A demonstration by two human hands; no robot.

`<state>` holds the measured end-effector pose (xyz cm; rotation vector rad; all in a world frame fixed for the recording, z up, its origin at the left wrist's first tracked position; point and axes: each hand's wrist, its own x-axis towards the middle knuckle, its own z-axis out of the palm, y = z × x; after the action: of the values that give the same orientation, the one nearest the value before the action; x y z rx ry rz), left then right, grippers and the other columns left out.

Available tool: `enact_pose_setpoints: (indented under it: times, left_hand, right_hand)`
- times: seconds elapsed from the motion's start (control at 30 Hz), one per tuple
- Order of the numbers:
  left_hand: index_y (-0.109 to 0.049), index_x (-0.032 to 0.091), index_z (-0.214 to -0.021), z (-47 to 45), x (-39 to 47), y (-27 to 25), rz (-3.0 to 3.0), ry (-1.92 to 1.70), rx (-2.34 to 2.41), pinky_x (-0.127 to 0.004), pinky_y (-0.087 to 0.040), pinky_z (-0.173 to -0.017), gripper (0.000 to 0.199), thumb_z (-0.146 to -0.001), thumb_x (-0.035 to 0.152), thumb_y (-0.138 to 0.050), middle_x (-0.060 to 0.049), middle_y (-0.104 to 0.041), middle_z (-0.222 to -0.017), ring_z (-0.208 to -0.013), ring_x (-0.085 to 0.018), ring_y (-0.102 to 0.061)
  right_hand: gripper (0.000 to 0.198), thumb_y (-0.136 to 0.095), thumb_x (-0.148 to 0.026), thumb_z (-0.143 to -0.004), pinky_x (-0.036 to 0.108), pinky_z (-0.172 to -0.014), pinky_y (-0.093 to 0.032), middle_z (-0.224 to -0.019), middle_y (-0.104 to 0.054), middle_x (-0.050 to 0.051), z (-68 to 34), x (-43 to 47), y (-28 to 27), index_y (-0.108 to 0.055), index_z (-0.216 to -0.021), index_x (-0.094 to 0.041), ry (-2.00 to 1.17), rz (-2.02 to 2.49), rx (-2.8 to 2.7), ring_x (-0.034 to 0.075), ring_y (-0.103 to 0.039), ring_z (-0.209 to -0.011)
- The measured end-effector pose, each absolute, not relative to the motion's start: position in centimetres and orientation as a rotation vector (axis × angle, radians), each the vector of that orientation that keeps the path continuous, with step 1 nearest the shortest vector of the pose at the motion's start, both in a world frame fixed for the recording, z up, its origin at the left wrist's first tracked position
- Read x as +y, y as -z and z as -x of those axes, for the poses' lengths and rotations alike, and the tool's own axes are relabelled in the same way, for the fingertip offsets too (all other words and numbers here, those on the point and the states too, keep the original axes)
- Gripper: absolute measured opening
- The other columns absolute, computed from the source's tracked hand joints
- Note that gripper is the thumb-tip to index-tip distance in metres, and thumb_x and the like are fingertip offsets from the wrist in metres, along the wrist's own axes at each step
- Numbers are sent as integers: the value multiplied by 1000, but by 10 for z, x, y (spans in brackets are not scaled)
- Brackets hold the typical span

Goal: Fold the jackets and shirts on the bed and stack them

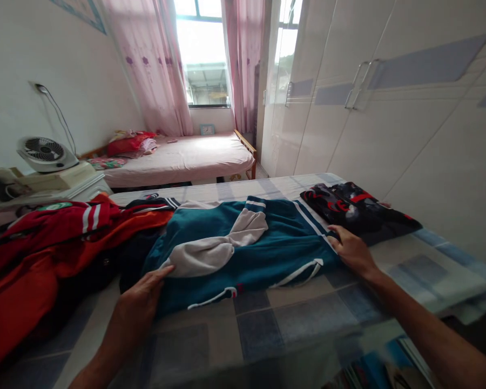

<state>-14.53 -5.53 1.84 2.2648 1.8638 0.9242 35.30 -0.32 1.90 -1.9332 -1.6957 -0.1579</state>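
Observation:
A teal jacket [285, 237] with striped white bands lies spread sideways on the bed. One of its grey sleeves [204, 256] is folded across the body, the striped cuff pointing to the far side. At the jacket's left end my left hand [141, 302] has its fingers closed on the fabric by the sleeve's top. My right hand [354, 251] pinches the striped hem at the right end. White strips of trim [297, 274] stick out along the near edge. Just beyond my right hand lies a folded black garment with red print [354, 208].
Red and orange clothes [76, 237] are heaped on the left of the checked bedsheet [259, 329]. A fan [46, 152] stands behind them. Farther back is a pink bed [186, 156] beneath a window. White wardrobe doors [348, 129] line the right side.

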Motion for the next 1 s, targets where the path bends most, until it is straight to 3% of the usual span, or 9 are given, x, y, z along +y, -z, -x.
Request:
enact_pose_setpoints:
  times: [0.1, 0.2, 0.3, 0.4, 0.53, 0.63, 0.7, 0.83, 1.0]
  left_hand:
    - [-60, 24, -118, 140, -61, -16, -2428, -727, 2009, -29, -55, -71, 40, -90, 34, -34, -4, -64, -117, -88, -21, -68]
    - [-60, 23, -118, 129, -66, -37, -2618, -696, 2180, -38, -54, -75, 38, -90, 34, -36, -8, -58, -124, -94, -26, -65]
    - [-62, 20, -116, 120, -69, -37, -2870, -844, 1922, -42, -47, -93, 36, -89, 34, -42, -11, -51, -133, -115, -28, -54]
    - [-63, 21, -115, 117, -70, -14, -3026, -682, 1616, -42, -44, -97, 37, -88, 37, -44, -10, -53, -132, -121, -28, -50]
    - [-66, 25, -108, 128, -70, 2, -2785, -626, 1725, -36, -47, -94, 37, -89, 44, -40, -5, -61, -124, -112, -23, -57]
    - [-57, 21, -118, 140, -67, -7, -2438, -727, 2021, -39, -47, -92, 48, -88, 51, -35, -9, -57, -128, -112, -26, -56]
    - [-53, 17, -122, 145, -64, -13, -2271, -717, 2141, -43, -47, -90, 57, -86, 57, -34, -13, -60, -121, -108, -30, -57]
    - [-52, 17, -124, 145, -62, -18, -2198, -688, 2180, -41, -48, -83, 61, -83, 59, -37, -11, -66, -101, -95, -29, -61]
    - [-50, 24, -129, 139, -68, -25, -2110, -598, 2231, -35, -50, -67, 56, -84, 54, -37, -7, -68, -95, -85, -27, -64]
  right_hand:
    - [32, -44, -28, -85, 36, -72, -48, -107, -61, 13, -345, -14, -19, -57, -112, -17, 426, 1960, -1797, 26, -61, -90]
    - [26, -44, -27, -87, 37, -82, -46, -102, -61, 12, -333, -20, -35, -60, -103, -17, 613, 1811, -1813, 26, -58, -97]
    - [23, -42, -28, -88, 31, -80, -46, -94, -64, 7, -318, -22, -32, -63, -94, -20, 406, 1674, -2006, 21, -59, -91]
    - [23, -43, -28, -87, 30, -80, -46, -90, -66, 4, -310, -15, -20, -66, -89, -23, 138, 1616, -2237, 19, -59, -89]
    - [24, -44, -29, -86, 29, -79, -46, -96, -68, 2, -318, 6, -29, -66, -91, -24, -106, 1689, -2251, 18, -62, -87]
    - [26, -41, -28, -86, 30, -78, -46, -104, -67, 4, -334, 17, -42, -64, -97, -23, 26, 1867, -2097, 19, -63, -90]
    - [28, -40, -33, -86, 32, -75, -45, -104, -66, 6, -344, 19, -40, -64, -98, -23, 151, 2026, -2002, 22, -62, -91]
    - [33, -40, -46, -86, 33, -70, -45, -94, -66, 8, -360, 15, -15, -63, -89, -22, 163, 2138, -1938, 24, -63, -85]
    - [34, -34, -46, -89, 32, -68, -42, -74, -64, 6, -362, 20, -16, -56, -78, -22, 153, 1947, -1885, 22, -61, -72]
